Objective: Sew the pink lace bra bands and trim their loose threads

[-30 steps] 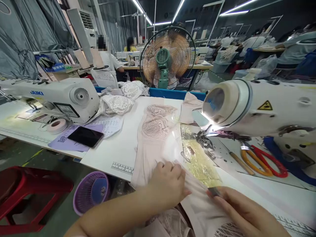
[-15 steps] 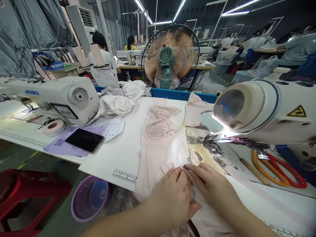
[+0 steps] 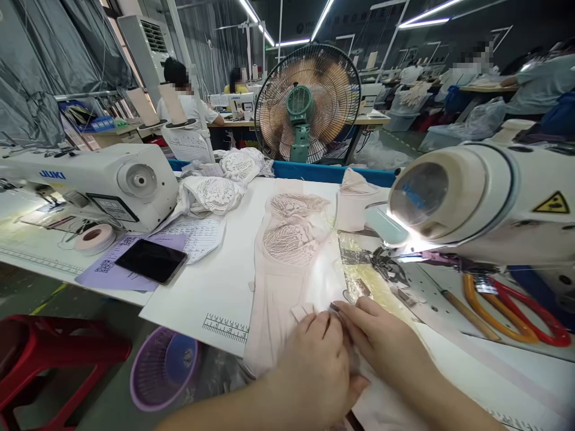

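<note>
Workpiece: the pale pink lace-cup bra [image 3: 290, 242] lies spread on the tabletop [image 3: 179, 311] in front of the person, lace cups at the far end and plain fabric running toward the hands.

Grip, left: the fingers of the left hand [image 3: 314, 353] are curled over the near fabric; whether the tips pinch the cloth cannot be told.

Grip, right: thumb and forefinger of the right hand [image 3: 386, 335] are together, clamped on a small dark item [image 3: 333, 306], too small to identify. The fingertips of both hands are near each other.

Recommended handling (judgement):
1. Press the cloth with the left fingers just beside the working point, to limit creep.
2. Guide the dark item with short finger movements; avoid tugging, as thin cloth would probably stretch or pucker.
3. Smooth lengthwise creases outward before adding pressure.
4. Allow clearance from the wooden-handled tool [image 3: 471, 315] and the sewing machine [image 3: 503, 197]; lace could snag.
</note>
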Motion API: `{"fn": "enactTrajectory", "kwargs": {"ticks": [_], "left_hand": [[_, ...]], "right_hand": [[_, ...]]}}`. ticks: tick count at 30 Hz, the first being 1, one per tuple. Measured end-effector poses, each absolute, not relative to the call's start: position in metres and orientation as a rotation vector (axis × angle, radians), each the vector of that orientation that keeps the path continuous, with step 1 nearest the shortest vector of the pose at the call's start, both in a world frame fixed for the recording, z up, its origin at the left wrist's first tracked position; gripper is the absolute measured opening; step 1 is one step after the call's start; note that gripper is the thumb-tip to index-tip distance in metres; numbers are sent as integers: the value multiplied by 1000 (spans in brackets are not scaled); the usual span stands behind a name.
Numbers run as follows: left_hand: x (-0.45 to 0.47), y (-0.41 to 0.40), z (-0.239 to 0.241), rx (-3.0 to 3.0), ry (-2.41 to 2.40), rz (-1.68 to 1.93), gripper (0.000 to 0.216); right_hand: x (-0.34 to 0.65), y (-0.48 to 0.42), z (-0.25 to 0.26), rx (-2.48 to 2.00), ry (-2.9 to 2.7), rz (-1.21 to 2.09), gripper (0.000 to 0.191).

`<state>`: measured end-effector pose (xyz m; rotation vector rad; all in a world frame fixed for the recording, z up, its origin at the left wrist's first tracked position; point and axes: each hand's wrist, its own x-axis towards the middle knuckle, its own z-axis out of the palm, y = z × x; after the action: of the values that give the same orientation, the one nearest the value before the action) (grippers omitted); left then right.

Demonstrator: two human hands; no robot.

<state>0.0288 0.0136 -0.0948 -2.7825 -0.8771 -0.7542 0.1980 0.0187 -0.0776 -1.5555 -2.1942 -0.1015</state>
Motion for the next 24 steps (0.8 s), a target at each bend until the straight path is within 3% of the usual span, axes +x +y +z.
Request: {"fn": "enactTrajectory", "kwargs": {"ticks": [24], "left_hand": [[29,16,-91,-2756,-837,-716,51]], "right_hand": [[193,20,-71,-1643,-2222,-75,33]]}}
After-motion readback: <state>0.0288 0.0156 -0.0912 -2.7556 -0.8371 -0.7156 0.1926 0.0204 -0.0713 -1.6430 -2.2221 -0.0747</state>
